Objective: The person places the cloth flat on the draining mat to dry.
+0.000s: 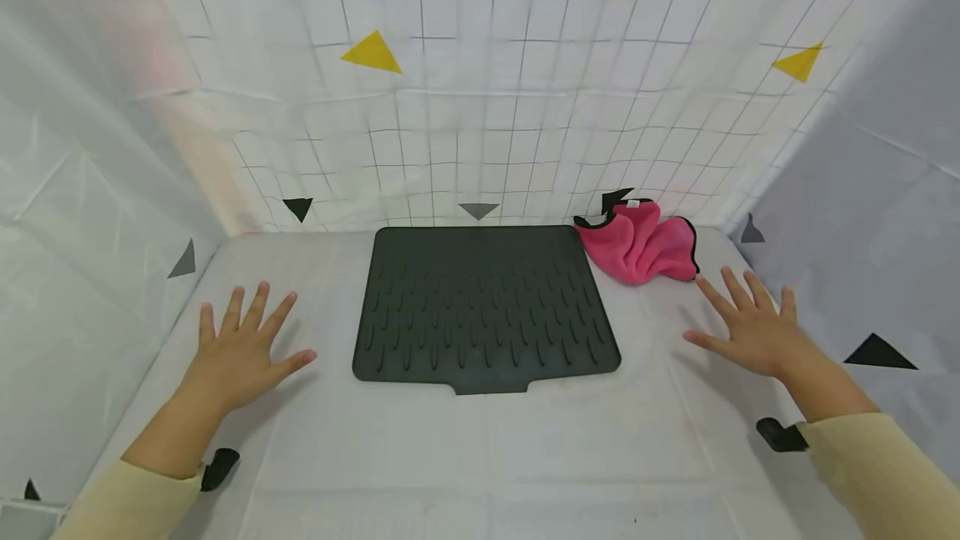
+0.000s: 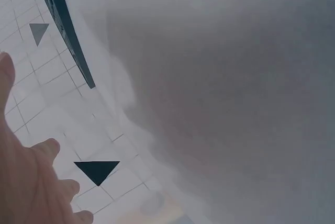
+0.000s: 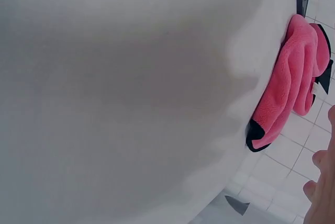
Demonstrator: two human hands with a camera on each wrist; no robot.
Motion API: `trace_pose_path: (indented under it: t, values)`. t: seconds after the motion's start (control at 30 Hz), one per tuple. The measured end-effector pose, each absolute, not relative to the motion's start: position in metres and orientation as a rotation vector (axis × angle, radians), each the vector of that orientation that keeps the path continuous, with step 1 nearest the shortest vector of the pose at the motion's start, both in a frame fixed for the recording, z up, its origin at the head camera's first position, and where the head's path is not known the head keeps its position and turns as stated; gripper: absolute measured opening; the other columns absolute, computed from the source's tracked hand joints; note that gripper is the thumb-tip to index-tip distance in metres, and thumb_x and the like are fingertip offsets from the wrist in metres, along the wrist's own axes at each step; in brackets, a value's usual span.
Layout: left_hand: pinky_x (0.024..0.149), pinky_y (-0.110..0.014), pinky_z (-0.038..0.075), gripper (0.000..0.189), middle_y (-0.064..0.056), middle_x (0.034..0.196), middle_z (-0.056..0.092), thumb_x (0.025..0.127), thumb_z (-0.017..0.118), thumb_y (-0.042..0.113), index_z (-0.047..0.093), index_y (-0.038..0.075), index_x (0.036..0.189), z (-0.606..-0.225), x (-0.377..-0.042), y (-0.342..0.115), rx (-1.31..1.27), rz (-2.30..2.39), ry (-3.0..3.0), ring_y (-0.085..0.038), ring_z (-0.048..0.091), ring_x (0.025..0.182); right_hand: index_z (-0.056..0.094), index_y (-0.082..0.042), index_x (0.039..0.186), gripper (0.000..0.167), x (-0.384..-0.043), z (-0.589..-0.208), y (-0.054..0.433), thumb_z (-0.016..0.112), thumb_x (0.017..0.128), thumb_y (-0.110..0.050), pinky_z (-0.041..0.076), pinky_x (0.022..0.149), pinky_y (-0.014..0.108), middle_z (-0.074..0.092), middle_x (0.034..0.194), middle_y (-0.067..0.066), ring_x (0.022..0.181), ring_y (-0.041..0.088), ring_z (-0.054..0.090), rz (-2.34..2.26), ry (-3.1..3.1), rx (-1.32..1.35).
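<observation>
A dark rubbery mat (image 1: 480, 307) with rows of raised ridges and a front tab lies flat at the middle of the white table. At its back right corner a crumpled pink cloth (image 1: 637, 244) with black edging touches or overlaps it. My left hand (image 1: 236, 357) is held above the table left of the mat, fingers spread, holding nothing. On the other side my right hand (image 1: 761, 336) hovers with spread fingers, just in front and to the right of the cloth (image 3: 288, 82). Both hands cast shadows on the table; neither touches anything.
White sheeting with a grid (image 1: 517, 107) hangs behind the table, with plain sheets at left and right. Yellow, black and grey triangles mark the sheets, among them a yellow triangle (image 1: 374, 53). A dark strap end (image 1: 220, 469) pokes out at the left cuff.
</observation>
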State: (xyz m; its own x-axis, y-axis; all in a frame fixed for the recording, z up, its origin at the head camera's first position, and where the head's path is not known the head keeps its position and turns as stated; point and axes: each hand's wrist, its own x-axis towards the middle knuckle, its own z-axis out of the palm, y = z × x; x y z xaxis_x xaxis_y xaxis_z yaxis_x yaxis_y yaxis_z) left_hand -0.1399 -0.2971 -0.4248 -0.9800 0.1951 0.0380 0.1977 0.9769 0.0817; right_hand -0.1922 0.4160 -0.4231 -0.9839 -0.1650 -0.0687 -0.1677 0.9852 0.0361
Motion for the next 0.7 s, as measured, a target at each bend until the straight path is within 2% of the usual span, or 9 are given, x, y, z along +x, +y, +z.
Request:
trace_pose_path:
  t: [0.4,0.7]
  values:
    - [0.110,-0.071,-0.014,0.096,-0.026,0.165,0.006,0.091,0.047,0.074,0.015,0.018,0.162,-0.422,-0.138,-0.280,-0.349,-0.228,-3.134,-0.054,-0.002,0.148,0.000,-0.020,0.162,0.105,-0.196,-0.413,0.403,0.050,0.088,-0.075,-0.016,0.102,0.079,-0.003,0.162,0.030,0.146,0.053,-0.013,0.024,3.057,-0.304]
    - [0.112,-0.071,-0.004,0.096,-0.024,0.165,0.010,0.091,0.048,0.074,0.017,0.018,0.162,-0.429,-0.148,-0.264,-0.398,-0.260,-3.146,-0.054,0.006,0.147,0.002,-0.019,0.162,0.103,-0.201,-0.414,0.397,0.050,0.089,-0.074,-0.014,0.104,0.078,-0.003,0.162,0.030,0.146,0.054,-0.006,-0.044,3.074,-0.301]
